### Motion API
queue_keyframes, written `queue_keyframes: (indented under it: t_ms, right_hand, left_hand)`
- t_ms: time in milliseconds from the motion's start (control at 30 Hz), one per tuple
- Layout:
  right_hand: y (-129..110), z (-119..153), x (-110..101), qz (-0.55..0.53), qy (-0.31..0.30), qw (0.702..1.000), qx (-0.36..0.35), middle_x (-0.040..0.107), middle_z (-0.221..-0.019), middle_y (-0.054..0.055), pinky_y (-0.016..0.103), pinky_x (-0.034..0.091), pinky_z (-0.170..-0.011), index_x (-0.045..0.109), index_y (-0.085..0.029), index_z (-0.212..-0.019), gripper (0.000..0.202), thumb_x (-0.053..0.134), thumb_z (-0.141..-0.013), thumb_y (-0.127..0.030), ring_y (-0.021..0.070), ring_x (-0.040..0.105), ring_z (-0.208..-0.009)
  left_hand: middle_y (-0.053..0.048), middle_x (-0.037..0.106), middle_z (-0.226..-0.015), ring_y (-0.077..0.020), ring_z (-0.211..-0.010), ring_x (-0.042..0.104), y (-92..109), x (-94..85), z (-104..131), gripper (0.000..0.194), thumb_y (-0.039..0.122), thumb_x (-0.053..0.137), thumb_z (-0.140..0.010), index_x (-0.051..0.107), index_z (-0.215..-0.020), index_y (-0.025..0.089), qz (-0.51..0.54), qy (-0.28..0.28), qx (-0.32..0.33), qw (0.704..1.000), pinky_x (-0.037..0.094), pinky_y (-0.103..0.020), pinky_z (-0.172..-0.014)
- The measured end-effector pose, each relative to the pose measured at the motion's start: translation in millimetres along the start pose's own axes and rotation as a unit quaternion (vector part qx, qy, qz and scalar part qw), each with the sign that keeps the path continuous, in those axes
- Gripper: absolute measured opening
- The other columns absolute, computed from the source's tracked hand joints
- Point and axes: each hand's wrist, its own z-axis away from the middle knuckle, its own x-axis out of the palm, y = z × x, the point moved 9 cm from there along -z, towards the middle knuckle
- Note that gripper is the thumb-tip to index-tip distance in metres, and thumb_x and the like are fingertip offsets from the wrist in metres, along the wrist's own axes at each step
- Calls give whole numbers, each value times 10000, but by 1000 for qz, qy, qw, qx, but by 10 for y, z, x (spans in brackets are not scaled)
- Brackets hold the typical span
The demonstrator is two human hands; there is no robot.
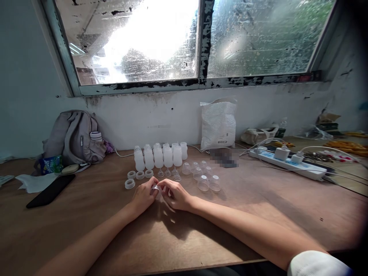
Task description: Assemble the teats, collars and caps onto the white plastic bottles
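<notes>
My left hand is closed around a small translucent bottle collar ring. The fingertips of my right hand pinch at the same piece from the other side; whether a teat sits in it I cannot make out. Just beyond my hands lie several clear bottle teats. Left of these are several loose collar rings. Behind them, frosted baby bottles stand upright in rows. To the right, several clear dome caps rest on the wooden table.
A grey backpack leans on the wall at left, with a black phone and white tissue before it. A white plastic bag stands at the back. At right lies a power strip with cables.
</notes>
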Motion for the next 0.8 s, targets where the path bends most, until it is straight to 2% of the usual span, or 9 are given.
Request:
queue_keyframes:
  t_ms: [200,367,467,567,667,800]
  right_hand:
    - [39,-9,1,-13,1,1000,9,543,-734,-7,203,416,-553,482,-189,-952,315,481,-669,-50,88,478,-556]
    - [53,-10,-9,-49,4,999,21,522,-736,-14,197,413,-547,485,-183,-916,257,511,-682,-81,78,468,-560]
    - [139,-19,-46,-124,26,989,73,513,-754,-15,190,413,-505,461,-188,-987,218,483,-771,-183,63,472,-526]
    - [297,-10,-87,-196,67,968,143,513,-765,-19,186,408,-444,413,-203,-1056,256,452,-819,-289,56,480,-470]
    - [368,-9,-71,-219,70,959,167,532,-755,-17,188,409,-431,453,-200,-1024,247,459,-821,-340,57,484,-456]
    - [328,-26,-11,-199,36,968,149,529,-629,-21,190,400,-437,538,-167,-856,216,444,-832,-359,70,479,-455]
  left_hand:
    - [50,492,-564,-114,-533,463,-13,-6,-15,82,177,436,-728,509,-745,212,-11,15,7,1000,292,-203,-502]
    - [54,476,-546,-101,-510,438,-4,-10,-23,74,187,446,-735,514,-708,200,2,32,24,999,275,-199,-489]
    - [53,496,-580,-98,-516,452,-49,-51,-37,93,210,453,-745,524,-805,200,62,51,13,997,314,-196,-500]
    - [38,539,-651,-90,-504,471,-105,-85,-57,175,274,461,-772,488,-922,189,143,68,-3,987,357,-198,-499]
    - [15,569,-704,-81,-472,485,-114,-26,-77,254,349,479,-780,451,-964,177,210,38,-12,977,380,-198,-463]
    - [3,574,-735,-76,-442,491,-105,64,-82,284,379,494,-774,445,-965,174,250,-5,-21,968,395,-199,-428]
